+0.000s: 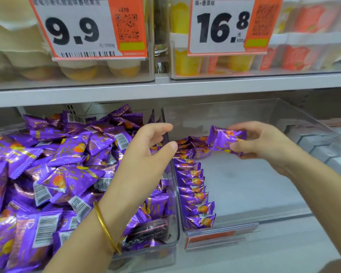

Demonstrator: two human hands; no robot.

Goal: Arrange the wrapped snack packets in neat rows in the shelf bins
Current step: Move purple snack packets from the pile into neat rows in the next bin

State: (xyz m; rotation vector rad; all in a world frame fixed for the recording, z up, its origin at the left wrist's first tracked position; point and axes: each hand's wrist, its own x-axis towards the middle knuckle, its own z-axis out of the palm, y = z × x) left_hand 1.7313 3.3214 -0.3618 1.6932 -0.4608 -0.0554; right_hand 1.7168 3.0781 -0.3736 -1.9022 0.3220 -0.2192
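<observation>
1 purple packet (226, 140), judged light, soft and slick, hangs pinched in the right hand (264, 146) above the right bin (244, 186); crimped ends suit gripping; left hand (148, 150) hovers open, empty.

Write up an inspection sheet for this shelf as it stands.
Surface: right bin floor mostly bare; left bin full.
Job's things: loose pile of purple packets in left bin; neat row standing along right bin's left wall, a few more at the back; one packet held.
Clutter: nothing seen.
Hands: left hand over the bins' divide, holding nothing; right hand pinches the packet above the right bin.
Cables: nothing seen.
Surroundings: cups on upper shelf; 9.9 tag; 16.8 tag; bangle on left wrist.
</observation>
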